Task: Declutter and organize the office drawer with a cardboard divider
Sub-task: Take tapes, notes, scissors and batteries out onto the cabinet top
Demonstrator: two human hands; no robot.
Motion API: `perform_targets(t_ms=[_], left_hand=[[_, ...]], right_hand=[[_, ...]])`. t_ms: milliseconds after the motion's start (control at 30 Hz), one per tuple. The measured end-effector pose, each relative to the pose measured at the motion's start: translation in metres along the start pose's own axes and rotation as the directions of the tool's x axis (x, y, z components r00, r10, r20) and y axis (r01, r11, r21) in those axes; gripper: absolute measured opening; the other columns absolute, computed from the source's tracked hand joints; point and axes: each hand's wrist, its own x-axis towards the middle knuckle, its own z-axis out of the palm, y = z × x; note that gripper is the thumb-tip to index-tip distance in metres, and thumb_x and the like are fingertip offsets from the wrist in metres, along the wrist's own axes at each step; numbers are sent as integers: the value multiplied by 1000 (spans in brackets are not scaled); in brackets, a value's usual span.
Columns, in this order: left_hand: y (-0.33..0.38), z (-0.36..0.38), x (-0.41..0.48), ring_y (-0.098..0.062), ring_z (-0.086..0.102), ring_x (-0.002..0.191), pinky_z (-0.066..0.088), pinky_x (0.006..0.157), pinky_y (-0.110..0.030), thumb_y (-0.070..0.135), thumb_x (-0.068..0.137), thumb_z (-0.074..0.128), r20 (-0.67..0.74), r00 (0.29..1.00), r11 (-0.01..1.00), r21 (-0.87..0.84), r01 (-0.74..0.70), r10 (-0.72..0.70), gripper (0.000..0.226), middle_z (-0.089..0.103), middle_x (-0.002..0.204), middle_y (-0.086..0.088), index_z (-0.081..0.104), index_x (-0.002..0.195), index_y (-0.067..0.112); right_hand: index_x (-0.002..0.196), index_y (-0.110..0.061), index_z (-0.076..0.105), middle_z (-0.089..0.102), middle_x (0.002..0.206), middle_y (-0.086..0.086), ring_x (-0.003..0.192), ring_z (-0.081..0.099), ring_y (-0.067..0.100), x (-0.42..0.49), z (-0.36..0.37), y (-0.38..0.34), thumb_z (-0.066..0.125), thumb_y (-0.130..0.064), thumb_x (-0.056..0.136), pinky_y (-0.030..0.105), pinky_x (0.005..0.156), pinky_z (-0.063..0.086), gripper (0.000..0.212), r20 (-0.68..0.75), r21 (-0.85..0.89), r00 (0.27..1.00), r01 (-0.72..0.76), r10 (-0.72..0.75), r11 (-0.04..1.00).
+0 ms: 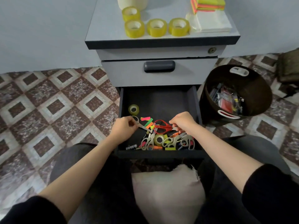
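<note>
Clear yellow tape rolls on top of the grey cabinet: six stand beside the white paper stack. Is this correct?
Not six. In the head view, four clear yellow tape rolls stand on top of the grey cabinet, beside the white paper stack.

Pale grey-blue cabinet (105, 29) with charcoal edge; the drawer (158, 101) is black inside. Tape rolls (156, 27) are translucent yellow. The sticky-note stack (207, 4) shows neon yellow, green, orange and pink bands. Red-handled scissors (161, 126) lie among grey-handled scissors (147, 142). The floor (56, 104) bears a maroon-and-cream diamond pattern. The bin (208, 101) is dark brown with white handles; the cushion (166, 191) is pale beige.
</note>
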Motion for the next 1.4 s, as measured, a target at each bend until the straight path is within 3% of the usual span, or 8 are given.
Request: perform_targets(t_ms=[67,167,367,533,800,900,1100,1400], left_hand=[[0,6,10,-21,62,89,47,73,-28,17,88,60,26,999,996,80,-42,40,12,68,93,-6,68,94,10],[0,17,27,-22,62,90,43,70,-23,12,88,58,58,996,986,146,-77,69,15,69,97,-9,69,97,7],[-5,44,47,-26,62,96,46,76,-29,16,90,57,209,976,971,241,10,-62,20,66,104,-13,65,103,4],[-16,78,37,-26,63,90,49,71,-31,28,89,60,421,893,936,353,3,-161,27,66,99,-13,62,97,2],[-20,77,43,-28,63,90,53,73,-34,6,87,51,289,929,944,300,139,-229,19,66,100,-13,67,99,4],[-26,73,43,-30,61,87,50,69,-34,13,92,50,251,932,931,319,177,-263,17,65,101,-16,62,95,2],[-13,84,34,-26,53,112,46,85,-32,50,84,62,340,916,890,455,36,-211,66,49,126,-14,45,127,2],[-9,88,29,-24,50,116,47,88,-32,51,70,75,283,946,850,527,-18,-156,83,46,128,-9,40,130,6]], right_hand=[[84,0,65,61,66,7,50,54,16,13,-1,12,66,-13,84,26,46,47,13,-35,-105,998,-56,53,993],[101,-1,61,65,96,13,83,67,27,24,-2,26,64,-19,86,35,70,58,24,-42,-376,995,-100,91,921],[128,-3,51,54,127,12,114,57,27,33,9,47,50,-10,92,30,79,48,36,-85,-745,988,-147,126,651],[137,-4,34,53,129,12,114,56,27,48,21,59,54,-10,91,29,68,42,50,-166,-612,964,-265,206,745],[130,-4,36,52,127,19,116,53,31,48,35,58,57,-11,89,36,87,48,47,-93,-635,995,-78,25,768],[146,-8,18,42,134,21,119,50,30,47,36,59,60,-12,88,35,90,47,72,-63,-649,995,-95,71,755],[150,-10,-2,37,135,23,113,54,30,38,40,63,50,1,90,33,86,49,80,-48,-631,995,-96,84,770],[131,-5,37,49,127,14,113,55,25,40,38,57,67,-11,83,29,78,48,57,-116,-564,986,-166,121,809]])
